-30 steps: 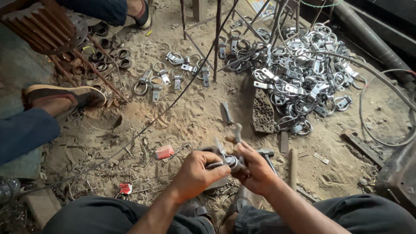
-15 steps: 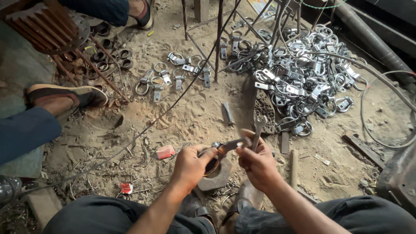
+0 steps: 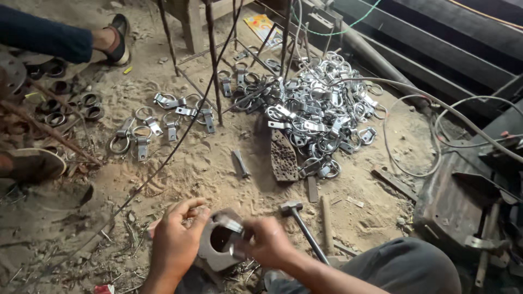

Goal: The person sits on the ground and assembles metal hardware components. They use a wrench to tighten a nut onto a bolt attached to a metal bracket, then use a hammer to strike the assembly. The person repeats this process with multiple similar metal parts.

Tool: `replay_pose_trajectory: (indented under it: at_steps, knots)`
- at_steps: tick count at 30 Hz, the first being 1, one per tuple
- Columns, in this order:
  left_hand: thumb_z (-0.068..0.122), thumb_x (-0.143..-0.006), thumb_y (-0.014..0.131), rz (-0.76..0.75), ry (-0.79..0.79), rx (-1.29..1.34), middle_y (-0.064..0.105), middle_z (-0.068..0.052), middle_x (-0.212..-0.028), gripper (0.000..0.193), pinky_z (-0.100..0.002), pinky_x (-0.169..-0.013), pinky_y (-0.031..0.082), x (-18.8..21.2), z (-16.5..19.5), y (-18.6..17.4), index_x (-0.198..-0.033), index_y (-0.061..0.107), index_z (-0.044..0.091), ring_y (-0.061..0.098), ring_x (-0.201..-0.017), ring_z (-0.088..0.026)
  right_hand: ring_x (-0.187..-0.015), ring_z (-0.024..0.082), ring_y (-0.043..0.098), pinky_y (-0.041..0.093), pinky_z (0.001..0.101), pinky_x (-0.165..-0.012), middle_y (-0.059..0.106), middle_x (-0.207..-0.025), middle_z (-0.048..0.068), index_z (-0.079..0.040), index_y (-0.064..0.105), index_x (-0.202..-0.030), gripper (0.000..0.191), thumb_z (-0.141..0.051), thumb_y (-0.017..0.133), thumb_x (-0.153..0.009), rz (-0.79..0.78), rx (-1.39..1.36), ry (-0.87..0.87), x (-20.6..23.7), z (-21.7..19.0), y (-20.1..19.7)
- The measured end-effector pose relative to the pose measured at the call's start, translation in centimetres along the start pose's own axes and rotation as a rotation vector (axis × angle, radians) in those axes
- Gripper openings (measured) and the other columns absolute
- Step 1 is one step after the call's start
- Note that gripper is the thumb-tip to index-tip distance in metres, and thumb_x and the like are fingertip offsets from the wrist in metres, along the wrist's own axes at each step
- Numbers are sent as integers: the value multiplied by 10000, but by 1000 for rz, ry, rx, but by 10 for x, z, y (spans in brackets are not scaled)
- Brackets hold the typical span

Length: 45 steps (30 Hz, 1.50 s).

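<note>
Low in my view, my left hand (image 3: pixel 175 239) cups a grey metal block with a round hole (image 3: pixel 218 247) on the sandy floor (image 3: pixel 218 163), while my right hand (image 3: pixel 267 242) pinches a shiny metal clamp (image 3: pixel 229 224) closed over the block's top. Beyond lie a hammer (image 3: pixel 302 226), a heap of silvery clamps (image 3: pixel 321 111), and a yellow printed packet (image 3: pixel 261 24) far back.

— How's the light?
— Soft, even daylight; shadows faint on the sandy floor (image 3: pixel 218 163).
— Sharpness?
— Hands (image 3: pixel 223 239) slightly motion-blurred; pile of metal clamps (image 3: pixel 321 114) glints; right edge dark.
</note>
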<state>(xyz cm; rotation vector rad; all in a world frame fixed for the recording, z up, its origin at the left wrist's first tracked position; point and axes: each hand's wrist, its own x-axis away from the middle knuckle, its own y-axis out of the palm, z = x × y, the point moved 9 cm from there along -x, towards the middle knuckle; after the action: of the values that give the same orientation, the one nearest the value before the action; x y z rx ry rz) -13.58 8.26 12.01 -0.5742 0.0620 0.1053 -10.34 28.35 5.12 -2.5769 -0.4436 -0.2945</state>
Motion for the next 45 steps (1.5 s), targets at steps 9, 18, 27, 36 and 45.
replay_pose_trajectory:
  at_steps: [9,18,27,36,45]
  knots:
    - [222,-850,750,-50,-160,104,761,-51,-937,247,-302,-726,587,6,-2,-3,-1063,790,104,728,-813,-146,-889,98,744,585,247,-755,728,-1049,-1,-117,697,-1101,282,15,589,-876,238,186,377,-29,22,-85]
    - [208,-898,712,-147,-105,248,794,-51,-974,246,-279,-740,585,10,-1,12,-1077,768,49,761,-834,-143,-454,81,372,369,242,-421,480,-671,9,-47,697,-1112,282,-230,739,-903,543,-949,212,-7,53,-121]
    - [187,-874,711,-118,2,226,824,-51,-922,229,-290,-754,587,7,4,5,-1051,778,59,784,-835,-136,-498,52,434,367,238,-425,701,-879,11,-54,670,-1092,210,-188,685,-931,353,-790,125,-15,27,-82]
    - [221,-863,739,-154,-2,184,816,-62,-898,225,-305,-728,582,7,4,9,-1013,780,59,780,-828,-145,-485,38,404,336,239,-420,690,-871,38,-34,677,-1173,258,-176,680,-958,308,-826,60,-24,34,-75]
    - [265,-894,725,-186,15,185,807,-83,-808,241,-308,-659,566,7,14,6,-959,777,38,758,-722,-129,-456,51,404,338,247,-407,738,-904,70,-32,671,-1193,293,-183,670,-943,266,-741,127,-21,24,-67]
